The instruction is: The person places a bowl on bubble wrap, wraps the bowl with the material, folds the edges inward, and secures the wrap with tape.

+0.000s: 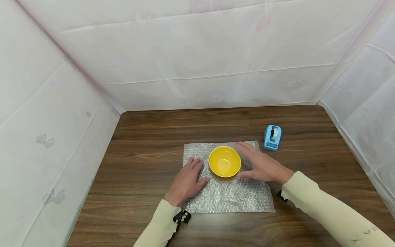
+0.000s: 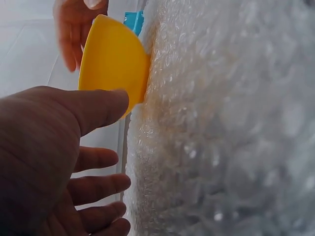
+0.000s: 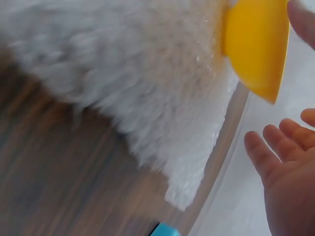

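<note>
A yellow bowl (image 1: pixel 224 162) stands upright on a sheet of bubble wrap (image 1: pixel 228 197) in the head view. To the bowl's left, my left hand (image 1: pixel 187 181) is over the wrap's left edge, fingers spread and holding nothing. My right hand (image 1: pixel 260 164) is at the bowl's right side, its fingers extended and thumb apart, close to the rim. In the right wrist view a gap shows between those fingers (image 3: pixel 273 147) and the bowl (image 3: pixel 258 46). From the left wrist, the thumb overlaps the bowl (image 2: pixel 115 61); whether it touches, I cannot tell.
A light blue tape dispenser (image 1: pixel 272 138) with a roll of clear tape stands on the brown wooden table (image 1: pixel 148 137), beyond the wrap's upper right corner. White sheeting (image 1: pixel 197 61) encloses the table's back and both sides.
</note>
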